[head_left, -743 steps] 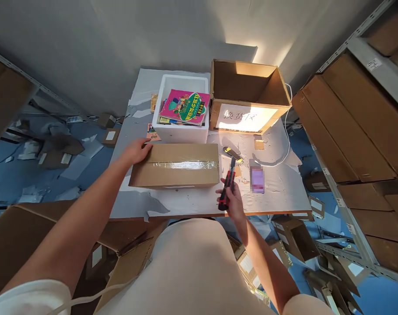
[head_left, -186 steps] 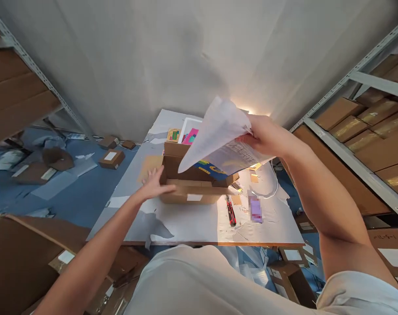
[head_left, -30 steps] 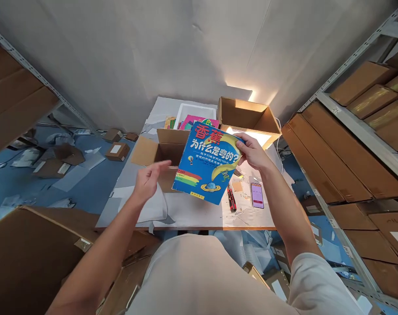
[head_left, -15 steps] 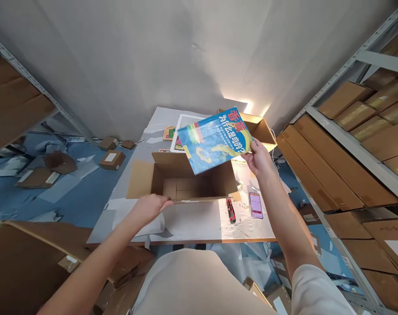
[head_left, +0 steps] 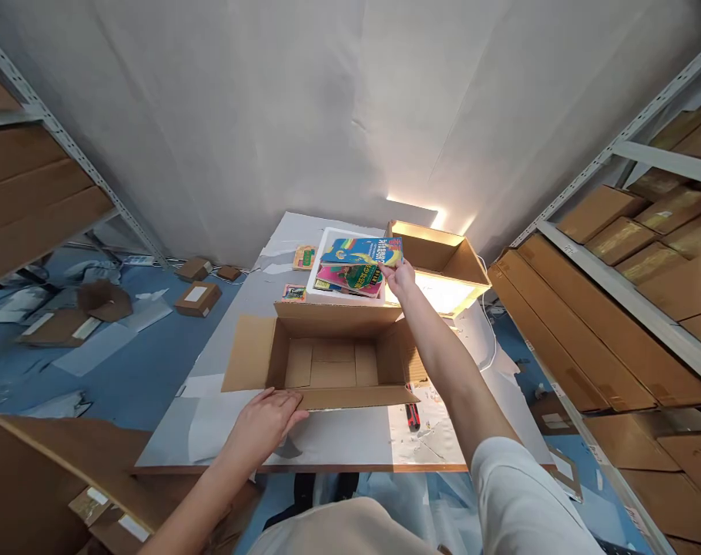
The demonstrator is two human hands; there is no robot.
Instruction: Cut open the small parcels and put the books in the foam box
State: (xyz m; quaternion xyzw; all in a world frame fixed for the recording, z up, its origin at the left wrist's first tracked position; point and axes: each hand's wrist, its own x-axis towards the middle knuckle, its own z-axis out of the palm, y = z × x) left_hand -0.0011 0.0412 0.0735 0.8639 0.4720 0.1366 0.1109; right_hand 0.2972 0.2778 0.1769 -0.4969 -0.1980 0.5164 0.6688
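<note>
My right hand (head_left: pixel 401 277) grips the lower right corner of a blue book (head_left: pixel 356 249), whose cover has yellow shapes and red lettering. The book lies over a pink and green book (head_left: pixel 350 276) at the white tray (head_left: pixel 314 290); whether it rests fully on that book I cannot tell. At the near left corner of an open cardboard box (head_left: pixel 333 351), my left hand (head_left: pixel 270 420) lies with fingers stretched over the edge and the thumb apart. The box's bottom shows bare cardboard between its spread flaps.
A second open box (head_left: pixel 471 270), brightly lit, stands right of the tray. Two small colourful items, one a card-like piece (head_left: pixel 293 293), lie left of it. A red and black cutter (head_left: pixel 413 416) lies by the near box. Shelves with cartons (head_left: pixel 581 316) flank the table.
My right hand has carried the blue book forward from above the open box to the tray, laying it flatter. My left hand stays at the box's near left corner. The view has shifted.
</note>
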